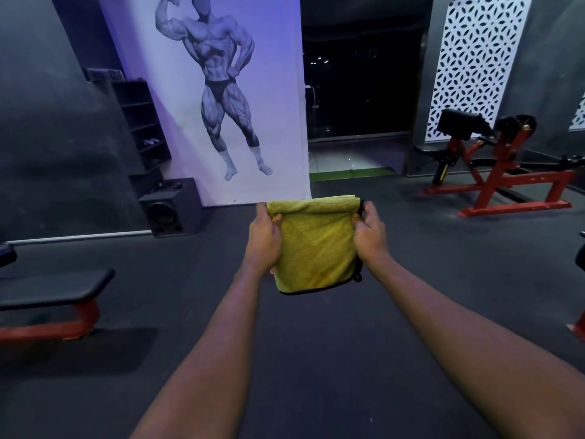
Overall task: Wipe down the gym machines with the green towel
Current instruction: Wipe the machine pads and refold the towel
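Green towel (316, 248), folded, upper corners in the grip of left hand (264, 239) and right hand (370, 236).

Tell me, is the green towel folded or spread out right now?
Folded. The green towel shows stacked layers along its top edge and hangs as a compact rectangle, gripped by the left hand and right hand at its sides.

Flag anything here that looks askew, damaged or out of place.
Nothing stands out. The left hand and right hand hold the folded green towel; the bench, red machine and speaker stand upright, seemingly intact.
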{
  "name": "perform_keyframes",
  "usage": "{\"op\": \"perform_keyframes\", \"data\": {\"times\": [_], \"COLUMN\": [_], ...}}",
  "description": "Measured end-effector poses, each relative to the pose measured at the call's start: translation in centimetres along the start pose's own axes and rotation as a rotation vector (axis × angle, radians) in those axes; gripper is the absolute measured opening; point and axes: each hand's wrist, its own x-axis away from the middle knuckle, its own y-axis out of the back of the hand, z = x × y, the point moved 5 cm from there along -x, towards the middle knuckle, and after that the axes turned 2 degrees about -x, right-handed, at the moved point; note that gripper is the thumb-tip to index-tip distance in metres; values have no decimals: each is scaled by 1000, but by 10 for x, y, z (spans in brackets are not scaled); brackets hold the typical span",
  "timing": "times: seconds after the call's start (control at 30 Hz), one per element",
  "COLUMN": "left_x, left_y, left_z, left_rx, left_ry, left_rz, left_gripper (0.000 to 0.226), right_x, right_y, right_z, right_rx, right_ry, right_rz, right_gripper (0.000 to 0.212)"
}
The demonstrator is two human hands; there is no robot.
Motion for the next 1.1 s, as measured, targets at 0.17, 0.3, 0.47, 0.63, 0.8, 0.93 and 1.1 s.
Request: {"op": "perform_keyframes", "data": {"times": [0.17, 0.3, 0.47, 0.63, 0.8, 0.93, 1.1], "left_x": [-67, -133, -227, -301, -383, -453, -534], "left_y": [-31, -50, -66, -89, -132, -171, -212], "left_z": [53, 97, 155, 200, 248, 276, 299], "left_rx": [-2, 4, 0, -11, -24, -43, -58], "left_ry": [18, 13, 30, 35, 37, 44, 69], "left_rz": [7, 20, 57, 68, 73, 65, 37], "left_gripper": [11, 7, 6, 6, 7, 7, 5], "right_x": [-68, -132, -211, -280, -369, -450, -548], "right_y": [-38, -79, -133, -172, -205, -224, -242], "right_z": [-38, -65, -85, -111, -153, -185, -209], "right_rx": [7, 22, 25, 20, 32, 44, 32], "right_ry": [-8, -14, -18, -22, -19, -3, -11], "right_rz": [5, -7, -28, -36, -32, -22, 19], "right_gripper": [15, 14, 16, 18, 18, 18, 17]}}
